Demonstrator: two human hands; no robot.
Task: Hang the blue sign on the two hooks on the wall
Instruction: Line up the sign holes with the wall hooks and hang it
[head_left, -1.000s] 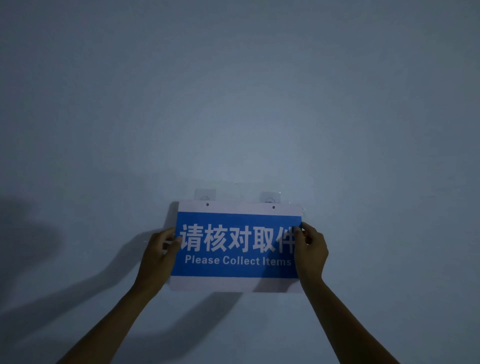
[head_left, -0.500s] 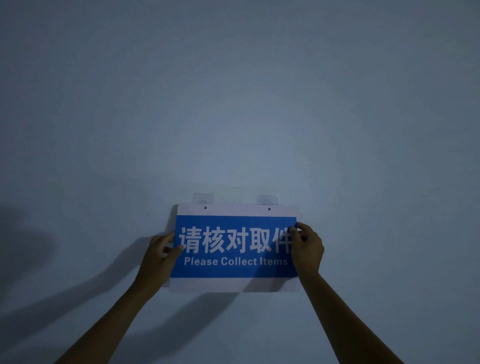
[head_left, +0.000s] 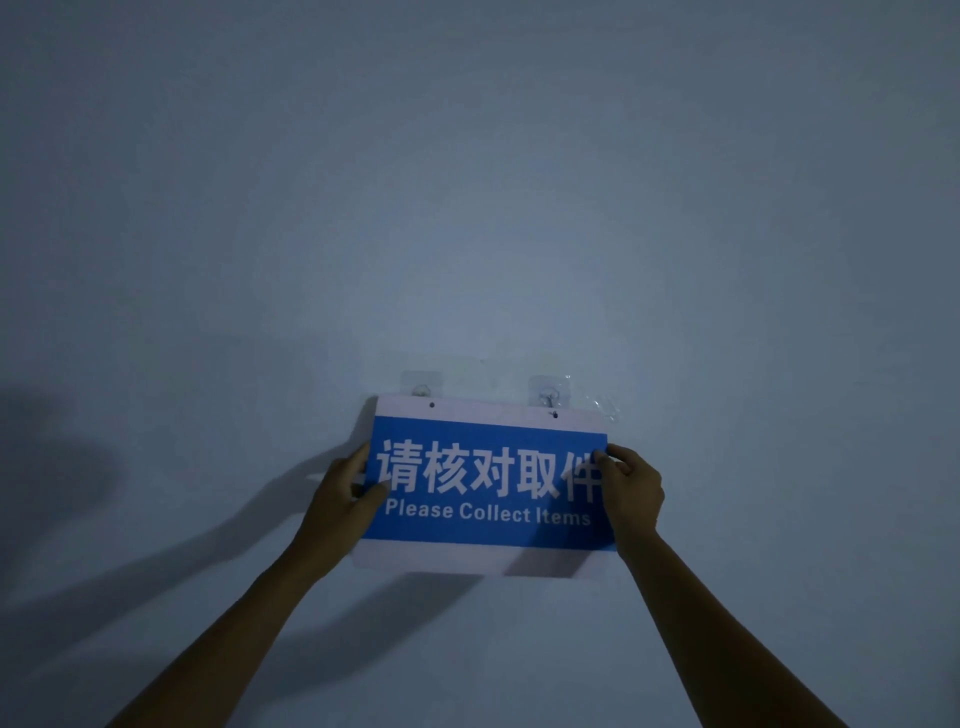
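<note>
The blue sign (head_left: 485, 491) with white borders and the words "Please Collect Items" is held flat against the wall, tilted slightly down to the right. My left hand (head_left: 343, 499) grips its left edge and my right hand (head_left: 631, 491) grips its right edge. Two clear adhesive hooks, the left hook (head_left: 422, 387) and the right hook (head_left: 549, 392), sit on the wall just above the sign's top edge. The sign's two small holes lie just below the hooks, apart from them.
A plain pale wall (head_left: 467, 208) fills the view in dim light. A crumpled clear patch (head_left: 605, 405) clings to the wall right of the right hook. Shadows of my arms fall to the lower left.
The sign has dropped a little, so more of both hooks shows above its top edge, and it now tilts down to the right. Both hands kept their grip.
</note>
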